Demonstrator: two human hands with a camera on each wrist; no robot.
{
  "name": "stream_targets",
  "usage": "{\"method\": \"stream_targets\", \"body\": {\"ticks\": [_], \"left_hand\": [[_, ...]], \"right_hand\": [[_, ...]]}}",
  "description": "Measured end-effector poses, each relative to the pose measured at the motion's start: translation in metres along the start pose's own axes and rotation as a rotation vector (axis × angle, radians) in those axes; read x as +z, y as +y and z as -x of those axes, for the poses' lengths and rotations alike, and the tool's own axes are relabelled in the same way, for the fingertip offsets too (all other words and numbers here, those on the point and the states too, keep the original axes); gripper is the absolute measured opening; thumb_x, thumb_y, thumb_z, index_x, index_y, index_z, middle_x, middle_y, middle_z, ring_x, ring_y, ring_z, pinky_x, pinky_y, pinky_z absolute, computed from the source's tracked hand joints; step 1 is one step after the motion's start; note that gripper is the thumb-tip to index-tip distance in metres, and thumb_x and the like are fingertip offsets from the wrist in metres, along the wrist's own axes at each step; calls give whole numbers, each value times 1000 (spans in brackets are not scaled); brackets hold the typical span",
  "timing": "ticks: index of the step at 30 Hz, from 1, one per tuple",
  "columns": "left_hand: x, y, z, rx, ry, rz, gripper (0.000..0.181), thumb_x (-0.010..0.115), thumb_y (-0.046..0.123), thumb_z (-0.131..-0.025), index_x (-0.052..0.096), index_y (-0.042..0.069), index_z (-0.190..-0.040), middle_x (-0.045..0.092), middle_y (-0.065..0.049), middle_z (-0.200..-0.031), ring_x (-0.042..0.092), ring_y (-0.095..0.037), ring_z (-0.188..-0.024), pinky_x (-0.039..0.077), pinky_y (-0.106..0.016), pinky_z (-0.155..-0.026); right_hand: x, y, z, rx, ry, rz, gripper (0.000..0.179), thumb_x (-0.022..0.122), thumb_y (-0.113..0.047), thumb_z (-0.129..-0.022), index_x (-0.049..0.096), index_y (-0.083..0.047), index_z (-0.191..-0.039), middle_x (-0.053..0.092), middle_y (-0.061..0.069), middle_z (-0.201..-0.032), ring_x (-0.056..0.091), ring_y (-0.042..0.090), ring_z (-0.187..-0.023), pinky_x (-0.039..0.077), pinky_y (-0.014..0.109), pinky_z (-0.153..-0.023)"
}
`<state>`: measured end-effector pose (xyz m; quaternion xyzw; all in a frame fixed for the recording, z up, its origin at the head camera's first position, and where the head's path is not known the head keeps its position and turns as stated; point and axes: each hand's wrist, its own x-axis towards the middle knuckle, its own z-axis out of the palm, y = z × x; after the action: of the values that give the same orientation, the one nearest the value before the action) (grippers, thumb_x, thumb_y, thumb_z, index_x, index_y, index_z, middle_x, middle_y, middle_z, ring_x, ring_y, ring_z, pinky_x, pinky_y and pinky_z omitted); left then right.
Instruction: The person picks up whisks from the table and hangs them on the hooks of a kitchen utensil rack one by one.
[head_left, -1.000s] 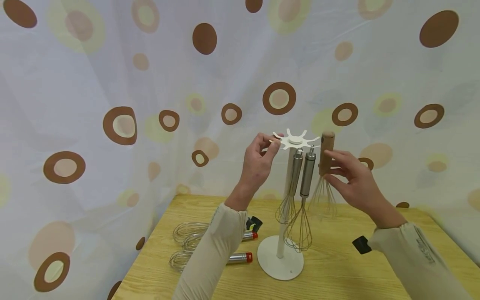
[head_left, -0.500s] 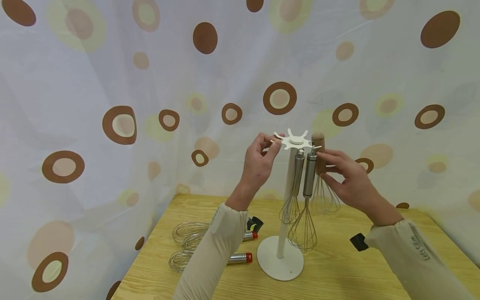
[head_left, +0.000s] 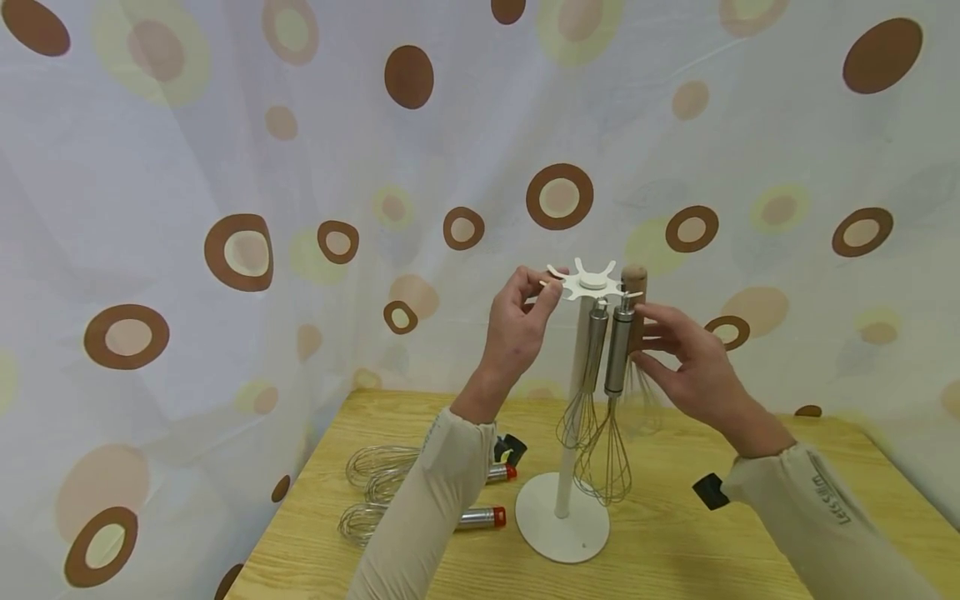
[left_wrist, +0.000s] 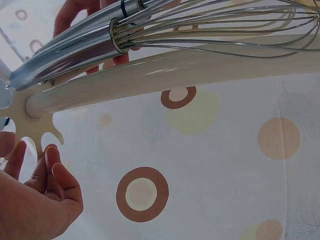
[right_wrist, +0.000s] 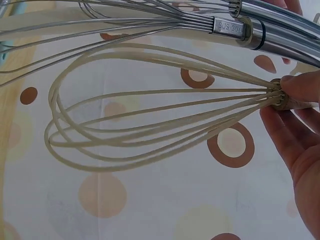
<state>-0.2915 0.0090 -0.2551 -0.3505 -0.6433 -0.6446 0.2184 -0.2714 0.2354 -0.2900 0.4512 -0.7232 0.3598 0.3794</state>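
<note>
My left hand (head_left: 517,321) pinches an arm of the white rack top (head_left: 592,282), a flat star of hooked arms on a post. Two steel-handled whisks hang from it: one nearer the post (head_left: 595,350) and one to its right (head_left: 618,354). My right hand (head_left: 690,362) holds a wooden-handled whisk (head_left: 634,287) upright just behind the right steel whisk, which partly hides its handle. In the right wrist view, the thumb and fingers grip that whisk where its pale wires (right_wrist: 150,135) enter the handle.
On the wooden table (head_left: 675,533) stands the rack's round white base (head_left: 564,542). Several whisks with red-tipped handles lie to its left, one in front (head_left: 480,517), partly hidden by my left sleeve (head_left: 427,508). A dotted curtain (head_left: 480,125) hangs behind.
My right hand has carried the wooden-handled whisk left, from beside the rack to behind the right steel whisk. The hanging whisks have swung slightly right. My left hand keeps its hold on the rack.
</note>
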Motion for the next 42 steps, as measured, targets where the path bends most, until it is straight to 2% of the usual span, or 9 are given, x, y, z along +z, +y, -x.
{"method": "stream_targets", "body": {"ticks": [2, 3, 6, 12, 20, 29, 35, 39, 42], "left_hand": [[0, -1, 0, 5, 0, 4, 14, 49, 12, -99, 54, -1, -100, 61, -14, -122, 57, -17, -107, 45, -26, -82], [0, -1, 1, 7, -1, 4, 14, 49, 12, -99, 54, -1, -101, 61, -14, -122, 57, -17, -108, 45, -26, -82], [-1, -1, 1, 8, 2, 4, 14, 49, 13, -100, 54, 0, -101, 61, -14, -122, 57, -17, -107, 45, -26, -82], [-1, -2, 2, 2, 5, -4, 13, 49, 12, -99, 54, -1, -100, 61, -14, -121, 57, -16, -108, 45, -26, -82], [-3, 2, 1, -27, 4, -10, 14, 50, 14, -99, 55, 0, -100, 61, -11, -123, 58, -18, -104, 43, -24, -75], [0, 2, 2, -20, -6, -5, 15, 50, 14, -99, 55, 0, -101, 61, -12, -123, 58, -17, -104, 44, -24, -76], [-2, 4, 1, -35, -11, -23, 16, 52, 16, -99, 58, 1, -102, 61, -10, -124, 58, -16, -105, 45, -24, -76], [-7, 7, 1, -73, -27, -41, 18, 54, 18, -98, 61, 4, -106, 61, -6, -120, 57, -13, -103, 46, -24, -78], [-12, 9, 3, -99, -67, -61, 21, 55, 19, -97, 62, 5, -112, 61, -6, -116, 57, -13, -102, 47, -27, -81]], "right_hand": [[1, -2, 0, 12, 1, 12, 77, 67, 33, -58, 47, 11, -129, 56, 19, -121, 57, 3, -107, 48, 19, -82], [1, -3, 1, 16, 3, 12, 80, 66, 36, -56, 48, 11, -129, 56, 19, -121, 57, 3, -107, 48, 19, -82], [1, -4, 2, 26, 15, -7, 77, 64, 38, -55, 50, 12, -126, 53, 21, -126, 57, 6, -108, 48, 19, -83], [1, -8, 3, 87, 55, -55, 62, 57, 38, -64, 53, 14, -121, 48, 24, -132, 56, 8, -110, 47, 20, -86], [-2, -21, -13, 208, 119, -51, 51, 55, 24, -81, 50, 7, -129, 54, 14, -125, 57, 7, -109, 45, 20, -89], [0, -27, -16, 220, 98, -31, 50, 56, 21, -83, 51, 5, -130, 57, 11, -121, 57, 4, -108, 45, 18, -88], [1, -34, -29, 216, 178, -30, 36, 58, 17, -85, 56, 9, -120, 54, 16, -123, 56, 8, -109, 45, 19, -87], [2, -41, -41, 287, 228, 8, 21, 61, 11, -86, 63, 10, -107, 53, 17, -122, 53, 6, -109, 45, 16, -86], [3, -44, -46, 337, 253, 28, 14, 62, 8, -87, 65, 10, -100, 54, 16, -120, 51, 5, -108, 44, 13, -83]]}}
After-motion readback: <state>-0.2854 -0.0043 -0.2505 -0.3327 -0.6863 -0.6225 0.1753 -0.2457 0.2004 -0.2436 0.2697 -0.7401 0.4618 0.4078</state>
